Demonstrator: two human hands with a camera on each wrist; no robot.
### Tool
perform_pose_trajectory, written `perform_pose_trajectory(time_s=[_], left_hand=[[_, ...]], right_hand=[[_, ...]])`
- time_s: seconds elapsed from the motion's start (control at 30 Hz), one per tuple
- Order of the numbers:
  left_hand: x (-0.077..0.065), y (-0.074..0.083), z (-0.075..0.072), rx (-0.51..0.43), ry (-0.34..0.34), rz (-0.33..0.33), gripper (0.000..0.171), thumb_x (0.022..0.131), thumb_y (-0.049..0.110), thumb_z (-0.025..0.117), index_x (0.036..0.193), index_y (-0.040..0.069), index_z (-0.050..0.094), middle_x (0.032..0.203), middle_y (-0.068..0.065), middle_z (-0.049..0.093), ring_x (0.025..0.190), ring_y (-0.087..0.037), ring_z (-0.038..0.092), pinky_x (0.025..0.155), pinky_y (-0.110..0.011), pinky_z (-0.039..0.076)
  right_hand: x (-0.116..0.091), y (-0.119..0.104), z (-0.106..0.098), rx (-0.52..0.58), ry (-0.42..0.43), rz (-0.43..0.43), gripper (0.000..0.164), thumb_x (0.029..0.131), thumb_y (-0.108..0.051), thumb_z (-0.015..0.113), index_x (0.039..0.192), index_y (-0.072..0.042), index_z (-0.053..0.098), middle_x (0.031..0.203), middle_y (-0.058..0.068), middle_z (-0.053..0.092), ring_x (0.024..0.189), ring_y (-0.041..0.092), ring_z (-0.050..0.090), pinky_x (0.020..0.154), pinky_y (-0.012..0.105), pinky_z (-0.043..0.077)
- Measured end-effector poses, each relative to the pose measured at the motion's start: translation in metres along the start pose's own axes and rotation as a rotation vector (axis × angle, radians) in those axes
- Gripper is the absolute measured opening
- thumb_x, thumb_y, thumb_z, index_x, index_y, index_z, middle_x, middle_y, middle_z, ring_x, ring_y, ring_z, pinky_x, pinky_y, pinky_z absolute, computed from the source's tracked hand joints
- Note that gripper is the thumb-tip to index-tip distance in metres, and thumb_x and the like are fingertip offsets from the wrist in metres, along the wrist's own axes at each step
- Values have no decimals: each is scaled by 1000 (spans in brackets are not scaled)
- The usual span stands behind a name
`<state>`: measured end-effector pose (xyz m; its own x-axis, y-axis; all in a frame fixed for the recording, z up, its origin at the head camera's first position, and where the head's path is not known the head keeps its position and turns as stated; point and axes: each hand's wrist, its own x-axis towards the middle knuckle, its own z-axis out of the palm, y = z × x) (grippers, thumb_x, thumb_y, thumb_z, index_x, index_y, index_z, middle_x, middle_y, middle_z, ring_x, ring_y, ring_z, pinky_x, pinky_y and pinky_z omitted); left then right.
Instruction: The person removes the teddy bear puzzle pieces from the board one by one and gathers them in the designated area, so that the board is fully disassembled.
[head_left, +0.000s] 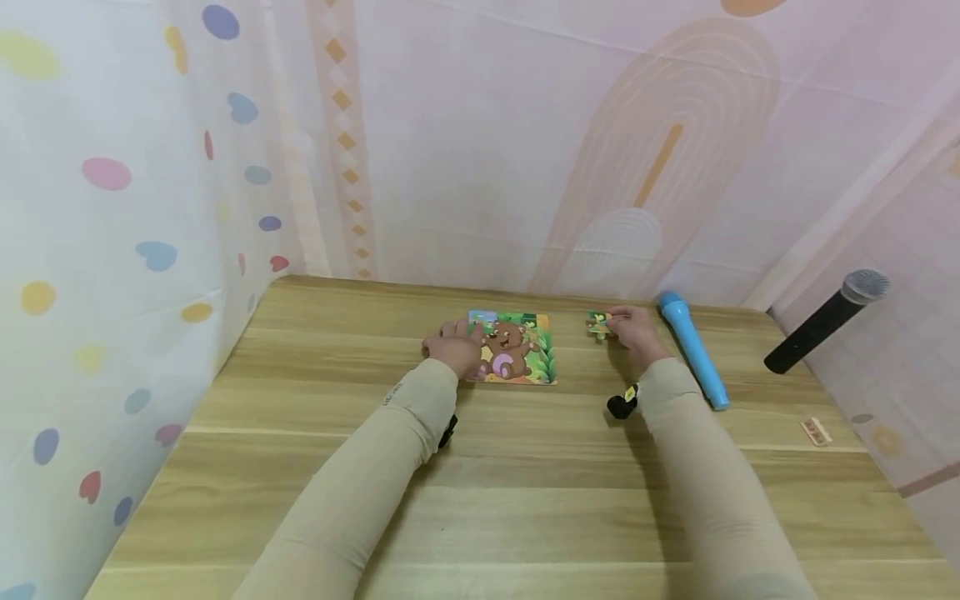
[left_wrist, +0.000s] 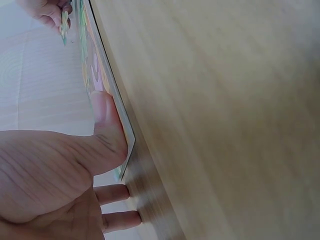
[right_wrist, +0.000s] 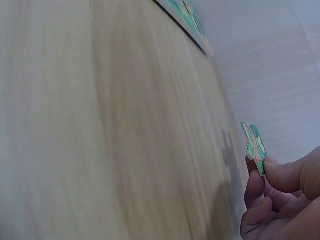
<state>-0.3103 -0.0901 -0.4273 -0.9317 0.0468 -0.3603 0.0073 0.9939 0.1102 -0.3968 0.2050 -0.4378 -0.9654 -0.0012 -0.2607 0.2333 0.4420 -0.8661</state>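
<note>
A square jigsaw puzzle (head_left: 517,354) with a brown bear and green leaves lies flat near the back of the wooden table. On its left side is my left hand (head_left: 456,346); the thumb (left_wrist: 106,112) presses on the puzzle's face near a corner, while other fingers reach past the edge to the tabletop. To the right of the puzzle, my right hand (head_left: 636,332) pinches a small green-and-orange puzzle piece (right_wrist: 255,147) between thumb and fingers, held above the table. My left hand covers part of the puzzle's left side.
A blue toy microphone (head_left: 693,350) lies right of my right hand. Farther right is a black microphone (head_left: 817,329) with a silver mesh head. A small pinkish tag-like item (head_left: 816,432) lies near the table's right edge. Patterned curtains (head_left: 465,150) hang behind the table (head_left: 525,517).
</note>
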Motion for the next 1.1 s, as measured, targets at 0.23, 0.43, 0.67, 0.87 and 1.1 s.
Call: perform_pose_trajectory(time_s=[0.23,0.43,0.67,0.87,1.1], left_hand=[[-5,0,-3,-13,-14,-11,83,101,37,62,165,19,12,166,-13,14,147,-35,20,96,-59,43],[0,-2,-2,-16,-40,-18,84,102,38,61,165,21,9,167,-12,11,149,-37,16,98,-60,41],[-11,-1,-6,-24,-7,1,84,100,39,62,165,20,13,166,-13,16,147,-38,20,98,-61,41],[-14,1,-5,-16,12,4,88,98,39,65,165,19,12,164,-14,18,147,-36,22,96,-57,44],[-14,0,-2,-22,20,1,89,97,38,65,165,18,12,166,-14,16,149,-37,20,96,-58,44]], right_hand=[[-1,3,-15,-17,30,22,49,106,-10,46,153,-1,42,143,22,48,104,24,51,86,35,45],[0,4,-23,-59,53,-11,51,102,-6,46,152,3,41,143,27,47,96,24,52,78,33,47],[3,5,-30,-134,98,-36,46,102,-1,44,147,10,44,146,30,44,125,38,48,96,42,47],[0,5,-34,-278,134,-72,43,102,0,47,143,14,46,141,33,47,126,43,49,97,47,48],[-2,4,-34,-430,202,-128,40,99,2,51,136,16,52,135,35,53,120,48,53,95,52,50]])
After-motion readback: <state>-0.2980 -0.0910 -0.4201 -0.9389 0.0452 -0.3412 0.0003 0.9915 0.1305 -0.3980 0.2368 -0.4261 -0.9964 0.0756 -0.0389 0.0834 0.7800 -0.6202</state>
